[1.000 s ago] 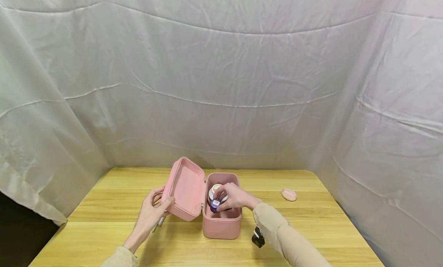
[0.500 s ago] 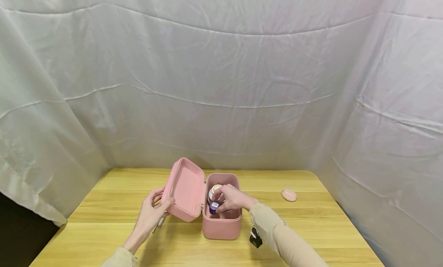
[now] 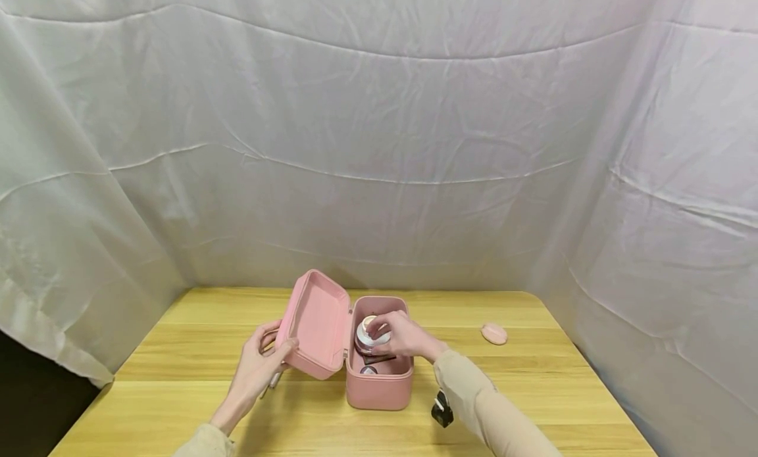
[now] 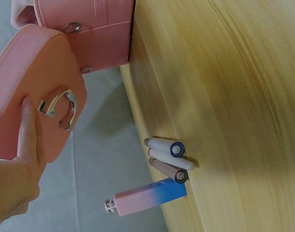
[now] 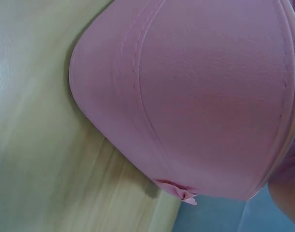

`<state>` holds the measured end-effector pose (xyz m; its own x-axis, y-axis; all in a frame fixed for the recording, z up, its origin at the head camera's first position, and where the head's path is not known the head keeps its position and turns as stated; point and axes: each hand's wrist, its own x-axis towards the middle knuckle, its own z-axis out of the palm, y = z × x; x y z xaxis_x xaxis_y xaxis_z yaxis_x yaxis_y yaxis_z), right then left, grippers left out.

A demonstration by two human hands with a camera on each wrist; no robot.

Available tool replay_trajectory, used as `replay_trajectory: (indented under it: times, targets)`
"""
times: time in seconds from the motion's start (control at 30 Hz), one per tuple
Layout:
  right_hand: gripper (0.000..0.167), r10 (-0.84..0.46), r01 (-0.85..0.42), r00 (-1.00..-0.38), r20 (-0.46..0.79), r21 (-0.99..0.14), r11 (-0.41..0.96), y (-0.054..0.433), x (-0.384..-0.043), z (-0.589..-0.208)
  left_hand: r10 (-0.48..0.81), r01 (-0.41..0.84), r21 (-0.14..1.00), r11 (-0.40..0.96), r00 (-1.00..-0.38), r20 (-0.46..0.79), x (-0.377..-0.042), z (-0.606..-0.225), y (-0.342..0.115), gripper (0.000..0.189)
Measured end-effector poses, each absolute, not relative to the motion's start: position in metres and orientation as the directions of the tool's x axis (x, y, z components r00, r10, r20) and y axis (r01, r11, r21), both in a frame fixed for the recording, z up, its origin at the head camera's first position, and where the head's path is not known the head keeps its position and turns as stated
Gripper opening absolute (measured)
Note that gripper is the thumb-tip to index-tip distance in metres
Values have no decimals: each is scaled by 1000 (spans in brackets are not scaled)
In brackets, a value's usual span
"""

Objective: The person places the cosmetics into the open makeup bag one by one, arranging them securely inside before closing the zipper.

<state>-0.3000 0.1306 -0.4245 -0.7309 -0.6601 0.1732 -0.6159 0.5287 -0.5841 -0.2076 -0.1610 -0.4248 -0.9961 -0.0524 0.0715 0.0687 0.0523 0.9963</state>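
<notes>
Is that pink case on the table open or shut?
Open: the left hand holds the lid tilted out to the side, and the head view shows a white-topped jar inside the pink case.

Left hand (image 3: 258,358) grips, thumb (image 3: 288,346) extended; the right hand (image 3: 407,336) curves its fingers (image 3: 382,320) loosely.

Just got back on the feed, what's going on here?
A person's left hand holds the lid of a pink vanity case open. The right hand reaches inside, its fingers over a white-topped jar; whether they grip it I can't tell. A small round container sits at the case's near end. Outside, a pale pink powder puff lies to the right, and three slim cosmetic sticks lie on the table.
</notes>
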Motion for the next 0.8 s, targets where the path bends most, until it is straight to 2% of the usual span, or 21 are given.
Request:
replay_trajectory:
  times: [0.13, 0.47, 0.63, 0.8]
  targets:
    - [31, -613, -632, -749, 250, -545, 551, 135, -297, -426, -54, 80, 995, 53, -995, 83, -207, -425, -161, 58]
    - [47, -454, -568, -808, 376, -702, 430, 152, -288, -437, -56, 87, 994, 60, -994, 91, -207, -426, -160, 58]
    - [52, -293, -510, -859, 420, -754, 414, 160, -288, -445, -52, 84, 995, 60, -995, 87, -207, -426, -161, 59]
    - [54, -110, -470, -876, 470, -780, 412, 170, -290, -454, -52, 83, 995, 55, -995, 86, -207, -425, -161, 59]
